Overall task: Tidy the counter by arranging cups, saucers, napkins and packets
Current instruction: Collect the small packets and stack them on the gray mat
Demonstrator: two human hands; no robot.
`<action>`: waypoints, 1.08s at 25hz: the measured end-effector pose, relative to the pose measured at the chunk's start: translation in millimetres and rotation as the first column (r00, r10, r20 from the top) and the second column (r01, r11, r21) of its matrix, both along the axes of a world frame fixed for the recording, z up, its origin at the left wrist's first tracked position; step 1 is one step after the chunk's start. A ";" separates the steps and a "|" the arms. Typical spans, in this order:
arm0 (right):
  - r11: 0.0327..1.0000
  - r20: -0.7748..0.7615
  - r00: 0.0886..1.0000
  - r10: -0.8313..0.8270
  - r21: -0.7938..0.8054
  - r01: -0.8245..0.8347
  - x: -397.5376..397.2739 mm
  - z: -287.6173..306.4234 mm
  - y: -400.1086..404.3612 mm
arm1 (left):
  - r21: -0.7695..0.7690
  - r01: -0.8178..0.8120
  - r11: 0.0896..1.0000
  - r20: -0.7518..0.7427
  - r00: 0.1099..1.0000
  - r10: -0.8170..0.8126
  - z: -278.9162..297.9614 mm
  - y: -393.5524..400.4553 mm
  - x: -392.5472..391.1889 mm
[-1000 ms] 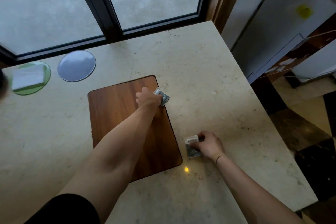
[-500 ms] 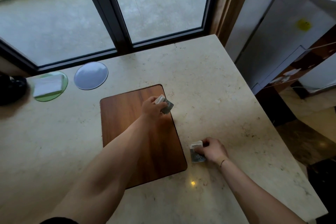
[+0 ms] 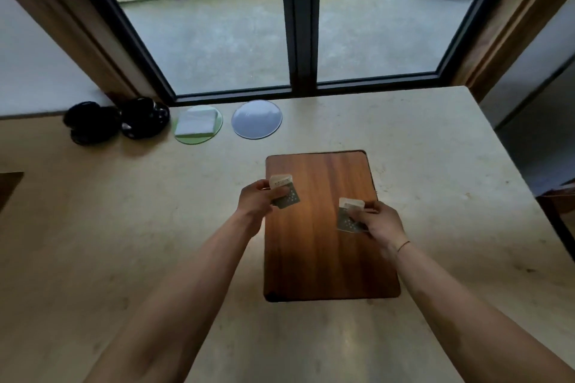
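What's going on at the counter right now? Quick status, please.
Left hand pinches one packet; right hand pinches another packet. Both over the wooden board. Nothing blocking; napkins and blue saucer sit by the window.

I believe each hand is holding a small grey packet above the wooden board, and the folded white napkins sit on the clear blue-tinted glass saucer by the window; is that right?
Not quite: in the head view the folded white napkins sit on the round green glass saucer; the clear blue-tinted glass saucer beside it is bare. The rest holds: the left hand and right hand each hold a small grey packet above the wooden board.
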State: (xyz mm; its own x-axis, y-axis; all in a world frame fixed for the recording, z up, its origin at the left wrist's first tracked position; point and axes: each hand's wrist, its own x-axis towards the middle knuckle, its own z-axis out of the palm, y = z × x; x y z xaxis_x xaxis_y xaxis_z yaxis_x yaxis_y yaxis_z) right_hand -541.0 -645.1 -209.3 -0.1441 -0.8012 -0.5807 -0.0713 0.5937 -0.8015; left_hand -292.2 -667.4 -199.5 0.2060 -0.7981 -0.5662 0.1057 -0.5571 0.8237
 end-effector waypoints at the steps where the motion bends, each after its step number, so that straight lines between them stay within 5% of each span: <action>1: 1.000 0.021 1.000 -0.003 0.001 0.003 15.1 3.3 -3.3 | 0.021 0.000 1.000 -0.011 1.000 0.000 3.8 2.9 14.4; 11: 0.989 0.187 0.982 0.024 0.141 -0.051 168.9 18.6 -26.4 | 0.091 0.034 0.995 -0.103 0.994 -0.025 11.4 1.1 154.8; 19: 0.982 0.292 0.952 0.092 0.131 -0.135 207.7 32.1 -73.6 | 0.122 0.000 0.992 -0.227 0.974 0.028 5.9 -36.8 182.4; 27: 0.989 -0.078 0.986 0.150 -0.009 -0.151 200.7 7.5 -166.2 | 0.077 0.053 0.996 0.026 0.998 -0.055 -8.1 -124.4 175.1</action>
